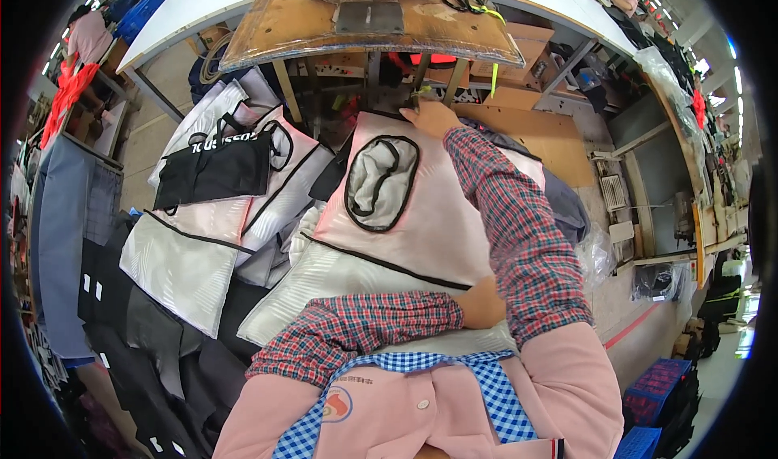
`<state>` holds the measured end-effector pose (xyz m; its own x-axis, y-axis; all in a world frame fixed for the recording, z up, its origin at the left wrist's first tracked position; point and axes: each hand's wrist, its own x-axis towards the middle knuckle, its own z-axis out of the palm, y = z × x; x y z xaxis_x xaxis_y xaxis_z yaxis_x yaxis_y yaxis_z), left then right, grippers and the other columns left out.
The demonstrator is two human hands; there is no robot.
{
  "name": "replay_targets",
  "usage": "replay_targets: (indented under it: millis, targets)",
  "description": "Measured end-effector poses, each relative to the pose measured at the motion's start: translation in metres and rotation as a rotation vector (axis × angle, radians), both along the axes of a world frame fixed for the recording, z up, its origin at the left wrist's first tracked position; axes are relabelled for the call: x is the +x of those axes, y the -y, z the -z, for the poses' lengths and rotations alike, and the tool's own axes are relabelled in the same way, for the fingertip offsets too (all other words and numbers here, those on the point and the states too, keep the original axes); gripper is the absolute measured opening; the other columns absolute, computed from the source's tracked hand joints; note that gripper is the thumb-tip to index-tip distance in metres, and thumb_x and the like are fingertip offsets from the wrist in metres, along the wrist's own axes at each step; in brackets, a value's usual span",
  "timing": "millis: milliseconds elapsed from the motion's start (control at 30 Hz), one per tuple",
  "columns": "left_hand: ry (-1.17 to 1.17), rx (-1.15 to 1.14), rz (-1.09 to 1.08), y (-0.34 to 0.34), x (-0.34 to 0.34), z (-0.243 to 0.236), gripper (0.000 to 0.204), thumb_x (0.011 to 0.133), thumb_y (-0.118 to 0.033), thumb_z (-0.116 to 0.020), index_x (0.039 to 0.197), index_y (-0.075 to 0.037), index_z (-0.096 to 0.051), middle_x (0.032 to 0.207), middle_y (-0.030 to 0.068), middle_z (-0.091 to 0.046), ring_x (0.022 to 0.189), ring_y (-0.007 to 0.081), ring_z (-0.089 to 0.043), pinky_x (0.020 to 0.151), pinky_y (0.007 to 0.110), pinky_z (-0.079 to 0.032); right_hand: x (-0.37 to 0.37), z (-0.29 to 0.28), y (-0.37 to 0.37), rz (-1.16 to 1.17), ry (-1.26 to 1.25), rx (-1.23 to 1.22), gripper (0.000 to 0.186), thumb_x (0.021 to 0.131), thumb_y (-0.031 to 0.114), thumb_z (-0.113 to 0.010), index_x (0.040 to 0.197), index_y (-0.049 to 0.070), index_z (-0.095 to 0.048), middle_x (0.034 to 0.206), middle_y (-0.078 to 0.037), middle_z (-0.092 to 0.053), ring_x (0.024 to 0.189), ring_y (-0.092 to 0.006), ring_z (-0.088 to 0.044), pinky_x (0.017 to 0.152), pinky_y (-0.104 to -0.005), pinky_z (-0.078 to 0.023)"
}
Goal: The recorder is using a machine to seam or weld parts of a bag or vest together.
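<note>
In front of us, near the wooden table (284,28), lies the pale panel (444,208) with its black-edged oval opening (381,182). Our right hand (432,119) is at its top edge, fingers partly bent, though whether they grip it we cannot tell; our left hand (483,305) lies over its lower part, fingers hidden, openness and hold unclear.

Brown wooden table (271,29) at far centre — worn top. White tabletops (190,17) extend to both sides; grey metal leg (154,93) under left one. Floor (144,147) pale; red line (631,326) at right. Strip lights (738,80), upper right — lit.
</note>
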<state>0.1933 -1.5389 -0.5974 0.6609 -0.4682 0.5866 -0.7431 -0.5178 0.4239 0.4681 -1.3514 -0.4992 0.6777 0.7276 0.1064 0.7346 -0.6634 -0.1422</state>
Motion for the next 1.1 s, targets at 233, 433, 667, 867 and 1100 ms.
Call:
replay_targets:
  millis: [233,433,667,867,1100]
  targets:
    - [-0.817,-0.058,0.323,-0.144,0.024,-0.167,0.032,0.087,-0.018,-0.059,0.115,-0.002,-0.062,0.112,0.0184,-0.063,0.1,0.034,-0.061,0.086,0.043,-0.048,-0.003,-0.009,0.012,-0.102,-0.184,0.285,0.043,0.091,0.047,-0.049,0.089,0.009,-0.07,0.084,-0.02,-0.067,0.082,-0.0391,-0.064,0.076,-0.0488,-0.05]
    - [0.021,-0.358,-0.964,-0.329,0.065,-0.22,0.033,0.094,-0.009,-0.053,0.125,0.002,-0.053,0.111,0.0119,-0.063,0.109,0.024,-0.056,0.09,0.033,-0.044,-0.014,-0.097,0.042,-0.187,-0.172,0.47,0.037,0.091,0.04,-0.055,0.08,0.007,-0.065,0.077,-0.018,-0.064,0.074,-0.0383,-0.062,0.065,-0.0476,-0.048]
    - [-0.923,-1.091,-0.345,-0.389,0.12,-0.196,0.048,0.102,-0.038,-0.044,0.124,0.004,-0.054,0.119,0.0116,-0.061,0.11,0.0161,-0.057,0.095,0.029,-0.043,-0.002,-0.122,0.05,-0.264,-0.127,0.551,0.036,0.092,0.04,-0.055,0.082,0.007,-0.066,0.078,-0.017,-0.065,0.074,-0.0388,-0.062,0.064,-0.0485,-0.048]
    - [-0.685,-1.264,-0.296,-0.373,0.16,-0.225,0.035,0.101,-0.029,-0.05,0.118,-0.001,-0.06,0.102,0.004,-0.066,0.092,0.0086,-0.061,0.08,0.021,-0.047,0.014,-0.13,0.038,-0.317,-0.059,0.591,0.036,0.093,0.036,-0.057,0.077,0.004,-0.059,0.066,-0.018,-0.057,0.064,-0.0395,-0.057,0.056,-0.046,-0.043]
    - [-0.641,-1.264,-0.546,-0.387,0.195,-0.237,0.026,0.097,-0.03,-0.057,0.088,-0.007,-0.065,0.078,-0.0007,-0.065,0.063,0.0062,-0.058,0.056,0.02,-0.045,0.039,-0.151,0.019,-0.275,-0.031,0.578,0.037,0.092,0.032,-0.06,0.072,0.0,-0.058,0.063,-0.02,-0.053,0.057,-0.039,-0.051,0.054,-0.0449,-0.039]
